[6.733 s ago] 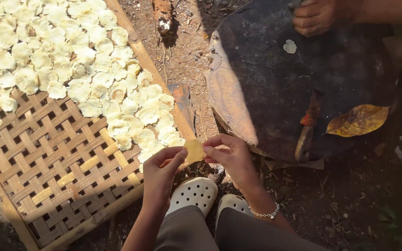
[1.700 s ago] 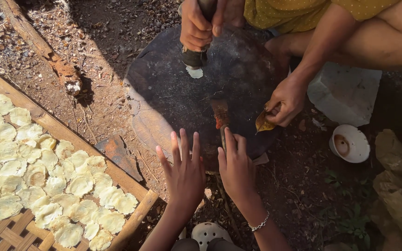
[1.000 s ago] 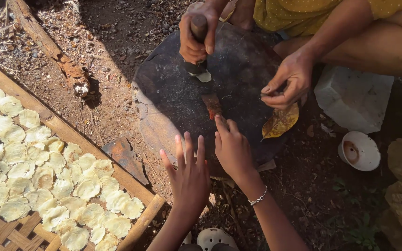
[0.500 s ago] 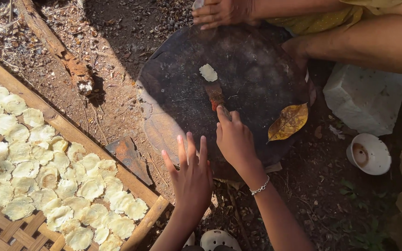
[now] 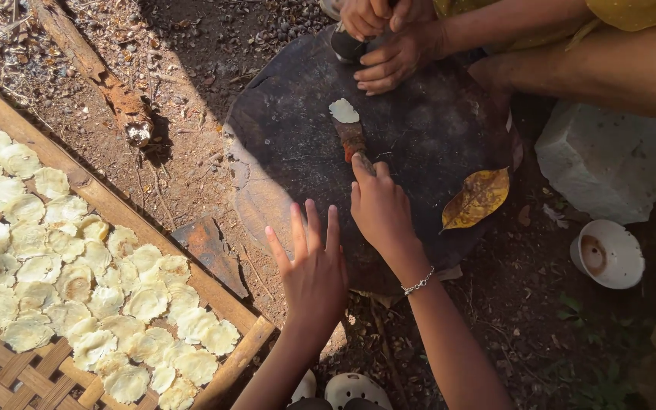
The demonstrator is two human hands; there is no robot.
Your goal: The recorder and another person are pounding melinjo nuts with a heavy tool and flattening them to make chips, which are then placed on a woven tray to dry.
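While the right hand (image 5: 380,209) closes its fingers round the handle end of a rusty flat blade (image 5: 351,141) lying on the round dark wooden block (image 5: 282,144), the left hand (image 5: 314,271) rests flat and empty on the near edge of that block, fingers spread. The blade's far tip lies just short of a small pale flattened disc (image 5: 343,111) near the middle of the block, seemingly touching its near edge, though contact is hard to confirm. At the far rim of the block another person's two hands (image 5: 385,34) are clasped around a dark, stubby tool. A dry yellow leaf (image 5: 477,198) lies on the right side of the block. Left of the block, across bare dirt, a woven bamboo tray (image 5: 20,368) carries many similar pale discs (image 5: 77,266) spread out in the sun. Right of the block sit a white stone (image 5: 605,159) and a small white cup (image 5: 609,254).

To lift the disc cleanly, I judge the blade should stay nearly flat against the wood and slide under the thin edge slowly, with the spread hand steadying the block. A steep angle would likely tear so thin a piece. Keeping clear of the other person's hands also matters.
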